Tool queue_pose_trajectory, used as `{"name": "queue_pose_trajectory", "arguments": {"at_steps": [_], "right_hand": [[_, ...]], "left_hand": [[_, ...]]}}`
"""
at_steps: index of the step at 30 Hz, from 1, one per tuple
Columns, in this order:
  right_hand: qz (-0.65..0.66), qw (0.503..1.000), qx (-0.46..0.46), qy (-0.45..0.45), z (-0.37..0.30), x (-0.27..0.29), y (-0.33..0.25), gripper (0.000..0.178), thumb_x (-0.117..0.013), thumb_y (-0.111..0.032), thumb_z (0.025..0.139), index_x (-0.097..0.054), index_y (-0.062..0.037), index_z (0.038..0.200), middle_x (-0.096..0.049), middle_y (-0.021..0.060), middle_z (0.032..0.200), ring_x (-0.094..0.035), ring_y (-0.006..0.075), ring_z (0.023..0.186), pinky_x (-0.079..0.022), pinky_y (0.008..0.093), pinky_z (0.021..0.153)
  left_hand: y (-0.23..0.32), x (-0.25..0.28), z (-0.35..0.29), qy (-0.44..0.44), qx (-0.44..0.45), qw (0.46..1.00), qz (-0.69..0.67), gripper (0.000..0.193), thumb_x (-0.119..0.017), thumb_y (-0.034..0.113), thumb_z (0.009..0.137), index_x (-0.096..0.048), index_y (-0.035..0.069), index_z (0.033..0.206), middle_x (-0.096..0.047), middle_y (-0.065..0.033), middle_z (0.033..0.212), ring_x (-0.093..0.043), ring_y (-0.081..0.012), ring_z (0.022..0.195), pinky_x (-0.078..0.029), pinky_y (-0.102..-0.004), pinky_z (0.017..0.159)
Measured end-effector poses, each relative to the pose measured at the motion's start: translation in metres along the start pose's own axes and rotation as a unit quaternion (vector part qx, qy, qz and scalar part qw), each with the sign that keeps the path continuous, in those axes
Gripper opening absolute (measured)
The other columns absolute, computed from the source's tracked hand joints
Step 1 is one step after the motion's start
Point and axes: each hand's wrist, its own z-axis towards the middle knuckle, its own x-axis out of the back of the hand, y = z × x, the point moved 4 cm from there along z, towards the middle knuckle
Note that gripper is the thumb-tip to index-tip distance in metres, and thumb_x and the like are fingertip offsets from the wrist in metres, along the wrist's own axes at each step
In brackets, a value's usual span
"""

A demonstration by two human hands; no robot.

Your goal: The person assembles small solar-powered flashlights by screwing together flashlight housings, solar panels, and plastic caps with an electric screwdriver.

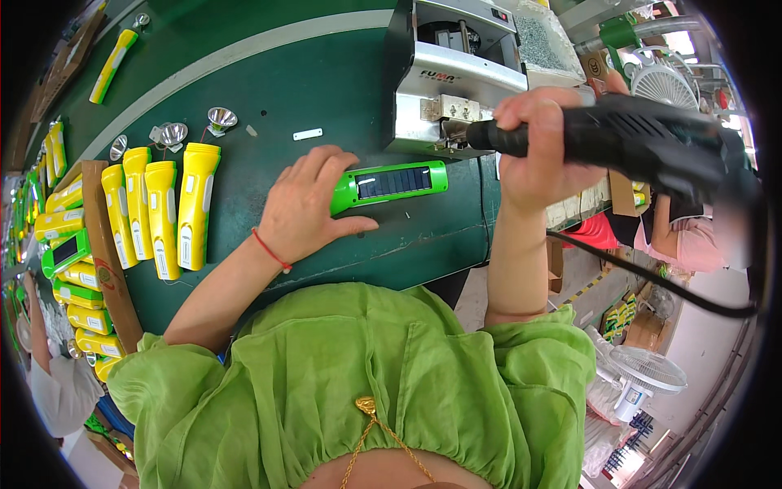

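On the green table lies a green flashlight (399, 182) with a dark solar panel facing up. Around its left end curve the fingers of my left hand (305, 202), thumb on the near side. My right hand (538, 143) is wrapped round a black electric screwdriver (643, 138), held level with its tip pointing left. That tip meets the front of a metal screw feeder (456, 110); whether it touches a screw is hidden. Left of my left hand, several yellow flashlight bodies (195, 208) lie side by side, with loose silver reflectors (221, 119) beyond them.
A small white strip (308, 134) lies beyond my left hand. Cardboard (114, 253) divides off more yellow and green flashlights at the left. A tray of screws (542, 41) stands behind the feeder. The screwdriver's black cord (652, 277) loops at the right. Other people sit on both sides.
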Motion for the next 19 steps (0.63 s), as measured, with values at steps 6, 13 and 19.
{"name": "queue_pose_trajectory", "arguments": {"at_steps": [6,13,19], "right_hand": [[0.001,0.993,-0.092,-0.08,0.007,-0.011,0.007,0.063,-0.057,0.001,0.084,-0.023,0.0084,0.136,-0.057,0.0108,0.065,-0.056,0.0174,0.053,-0.05,0.0331,0.056],[0.062,0.989,-0.136,0.002,-0.029,-0.031,-0.001,0.066,-0.058,-0.001,0.084,-0.022,0.0075,0.139,-0.057,0.0108,0.067,-0.054,0.0162,0.054,-0.05,0.0338,0.055],[0.055,0.989,-0.13,-0.042,-0.044,-0.048,0.003,0.071,-0.061,0.0,0.083,-0.019,0.0071,0.139,-0.059,0.0126,0.07,-0.056,0.0177,0.053,-0.053,0.034,0.057]], "left_hand": [[-0.018,0.004,-0.017,-0.037,0.058,0.995,-0.079,0.054,-0.082,0.025,0.069,-0.059,0.007,0.115,-0.061,-0.0105,0.11,-0.062,-0.0302,0.096,-0.052,-0.0368,0.08],[-0.004,-0.021,0.002,0.028,0.018,0.994,-0.102,0.049,-0.082,0.022,0.067,-0.062,0.009,0.11,-0.06,-0.008,0.104,-0.061,-0.0281,0.09,-0.052,-0.0378,0.077],[-0.004,-0.023,0.0,0.015,0.033,0.993,-0.109,0.05,-0.082,0.024,0.067,-0.061,0.01,0.111,-0.06,-0.0074,0.104,-0.061,-0.0278,0.091,-0.052,-0.038,0.078]]}}
